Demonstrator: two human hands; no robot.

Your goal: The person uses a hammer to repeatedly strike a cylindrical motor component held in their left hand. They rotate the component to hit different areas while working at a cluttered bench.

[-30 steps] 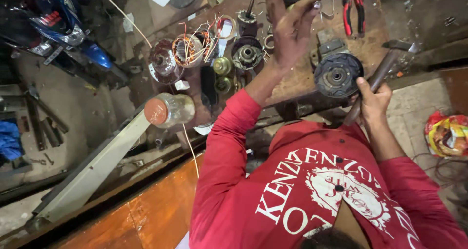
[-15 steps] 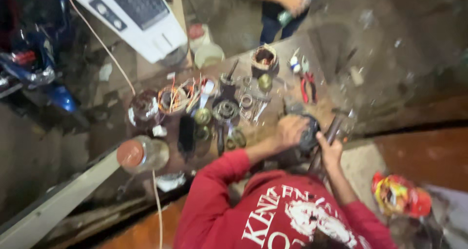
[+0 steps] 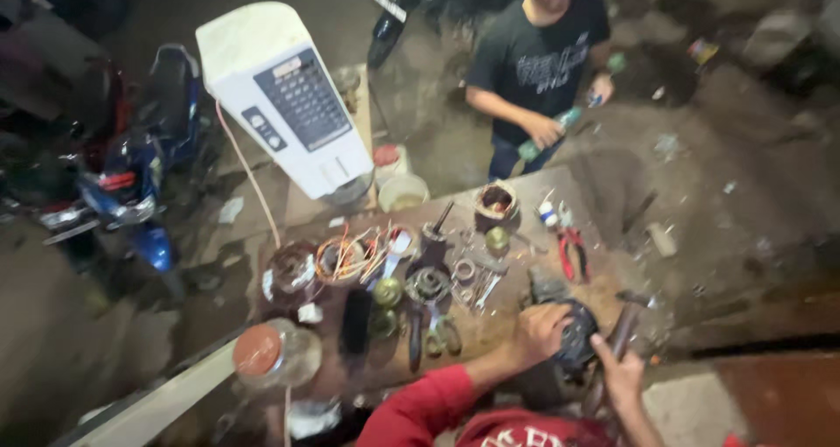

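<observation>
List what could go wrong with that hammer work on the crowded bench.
1. The left hand steadies the dark round part right beside the hammer in the right hand; a glancing blow could hit fingers.
2. Loose rings and pliers lie close by; jolts might shake them off the bench.
3. A jar sits at the bench edge and could topple.

Your left hand point(image 3: 540, 331) covers the near side of the dark round motor part point(image 3: 573, 335), so you cannot tell how it sits on the worktop point(image 3: 490, 329). Your right hand point(image 3: 623, 373) hides the lower handle of the hammer point(image 3: 623, 324). The bottom edge cuts off your red sleeve point(image 3: 420, 412). Small parts at the worktop's middle are too blurred to name.
</observation>
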